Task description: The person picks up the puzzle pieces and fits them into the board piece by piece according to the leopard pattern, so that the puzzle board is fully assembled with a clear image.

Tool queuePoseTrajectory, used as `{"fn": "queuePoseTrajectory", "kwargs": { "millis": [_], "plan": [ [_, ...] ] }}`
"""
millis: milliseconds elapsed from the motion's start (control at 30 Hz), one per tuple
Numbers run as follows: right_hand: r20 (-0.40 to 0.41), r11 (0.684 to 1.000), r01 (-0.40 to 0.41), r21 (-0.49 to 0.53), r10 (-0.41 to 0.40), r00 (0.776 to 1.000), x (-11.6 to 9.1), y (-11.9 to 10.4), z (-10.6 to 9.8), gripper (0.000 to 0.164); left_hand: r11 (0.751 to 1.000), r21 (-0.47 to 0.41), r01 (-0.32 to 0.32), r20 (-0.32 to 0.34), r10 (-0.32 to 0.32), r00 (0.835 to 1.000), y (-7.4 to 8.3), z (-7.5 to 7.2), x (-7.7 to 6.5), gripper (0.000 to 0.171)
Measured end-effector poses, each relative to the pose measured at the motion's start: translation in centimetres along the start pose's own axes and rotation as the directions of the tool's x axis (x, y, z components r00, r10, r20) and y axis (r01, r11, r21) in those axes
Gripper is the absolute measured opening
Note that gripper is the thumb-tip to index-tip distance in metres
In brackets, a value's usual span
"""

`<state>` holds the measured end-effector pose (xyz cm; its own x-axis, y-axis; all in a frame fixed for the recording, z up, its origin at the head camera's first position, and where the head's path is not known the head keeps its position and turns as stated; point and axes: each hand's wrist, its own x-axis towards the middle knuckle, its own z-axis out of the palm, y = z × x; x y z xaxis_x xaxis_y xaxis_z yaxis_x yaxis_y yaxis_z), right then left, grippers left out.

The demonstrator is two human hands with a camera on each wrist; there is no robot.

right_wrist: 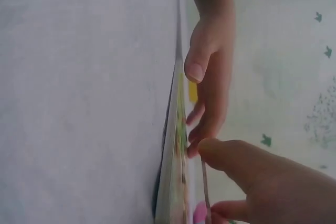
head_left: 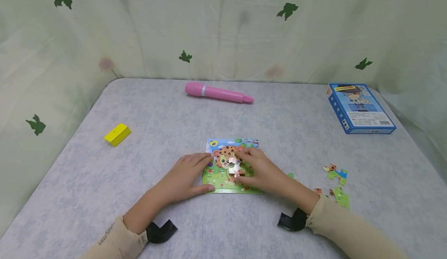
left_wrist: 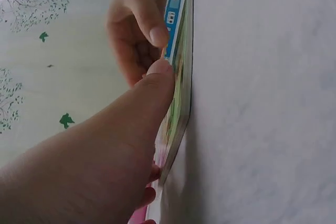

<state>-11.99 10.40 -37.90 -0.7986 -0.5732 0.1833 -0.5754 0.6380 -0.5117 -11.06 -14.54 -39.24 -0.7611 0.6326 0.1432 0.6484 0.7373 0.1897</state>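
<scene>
A jigsaw board [head_left: 220, 185] with a spotted leopard cub on green and blue lies flat on the table. At the board's left side rests my left hand [head_left: 190, 175], its fingers stretched along the edge and the thumb over the lower left part. My right hand [head_left: 262, 170] pinches a glossy puzzle piece [head_left: 234, 168] between thumb and fingers over the board's middle right. Seen edge-on in the right wrist view, the piece [right_wrist: 205, 184] is thin and tilted a little, above the board's surface. My fingers hide part of the picture.
Several loose puzzle pieces [head_left: 340, 197] lie right of the board, some partly behind my right forearm. A yellow block [head_left: 117, 135] sits at the left, a pink marker-shaped tube [head_left: 223, 93] at the back, and a blue box [head_left: 363, 107] at the back right.
</scene>
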Motion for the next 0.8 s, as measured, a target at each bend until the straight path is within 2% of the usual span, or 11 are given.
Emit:
{"fn": "queuePoseTrajectory", "kwargs": {
  "millis": [300, 533, 800],
  "plan": [
    [0.005, 0.998, 0.001, -0.064, -0.001, 1.000, 1.3, 0.1, 0.9, 0.061, 0.999, -0.036, -0.016, 0.032, 0.017, 0.999, 1.8, -0.1, 0.2, 0.068],
    [0.034, 0.994, 0.004, -0.105, -0.001, 0.999, 1.7, 0.0, 0.7, 0.059, 0.996, -0.057, -0.061, 0.031, 0.063, 0.998, 1.9, 0.2, 0.1, 0.060],
    [0.086, 0.987, -0.008, -0.162, 0.022, 0.996, 1.5, -0.2, 0.4, 0.061, 0.996, -0.063, -0.066, 0.015, 0.067, 0.998, 1.8, 0.4, 0.1, 0.060]
  ]
}}
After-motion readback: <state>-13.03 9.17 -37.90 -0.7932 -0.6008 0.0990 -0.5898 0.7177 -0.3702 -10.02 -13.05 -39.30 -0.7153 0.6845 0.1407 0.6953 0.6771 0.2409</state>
